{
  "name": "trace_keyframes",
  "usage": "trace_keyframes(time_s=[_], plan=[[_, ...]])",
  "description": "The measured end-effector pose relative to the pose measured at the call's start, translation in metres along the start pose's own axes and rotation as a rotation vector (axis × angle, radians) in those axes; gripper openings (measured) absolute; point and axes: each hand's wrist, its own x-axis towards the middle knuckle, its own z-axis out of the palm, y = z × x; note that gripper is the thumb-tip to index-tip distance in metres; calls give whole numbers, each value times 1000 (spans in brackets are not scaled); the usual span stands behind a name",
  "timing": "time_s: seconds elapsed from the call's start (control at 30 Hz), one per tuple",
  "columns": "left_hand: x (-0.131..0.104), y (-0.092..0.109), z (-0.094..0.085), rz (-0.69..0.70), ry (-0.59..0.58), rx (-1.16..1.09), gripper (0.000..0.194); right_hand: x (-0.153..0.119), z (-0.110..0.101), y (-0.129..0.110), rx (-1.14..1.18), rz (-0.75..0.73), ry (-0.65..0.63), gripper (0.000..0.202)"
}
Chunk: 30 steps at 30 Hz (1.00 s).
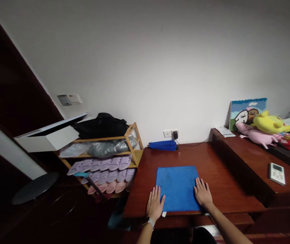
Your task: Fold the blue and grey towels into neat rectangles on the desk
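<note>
Resting flat with fingers spread, the left hand [155,204] and right hand [202,192] press the blue cloth's [177,188] lower corners at the worktop's [221,183] near edge.

A wooden shoe rack [132,149] is stacked with pale slippers [101,165] — a black bag [101,125] is laid on top. Plush toys [267,130] and a remote control [277,173] are seen at the right — folded blue cloths [163,145] lie by the wall.
</note>
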Motion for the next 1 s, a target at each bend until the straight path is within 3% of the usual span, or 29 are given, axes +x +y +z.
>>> trace_keyframes(time_s=[0.27,0.43,0.5,0.6,0.7,0.8,0.9,1.0], plan=[[0,-4,-3,-7,-23,-40,75,-46,34,19,81,-49,60,70],[11,-1,-22,-80,-124,-109,75,-52,30,17,104,-68,102,68],[15,19,-27,-68,-57,-107,72,-53,25,14,121,-59,100,68],[15,79,-24,164,24,-133,67,-56,17,12,127,-53,87,67],[9,153,-11,407,-26,-205,64,-57,11,12,100,-71,44,65],[3,202,3,436,-66,-254,64,-58,10,12,64,-88,13,64],[-2,204,12,393,-81,-255,64,-57,12,12,65,-104,19,63],[-3,166,14,318,-67,-185,63,-56,14,12,86,-94,52,62]])
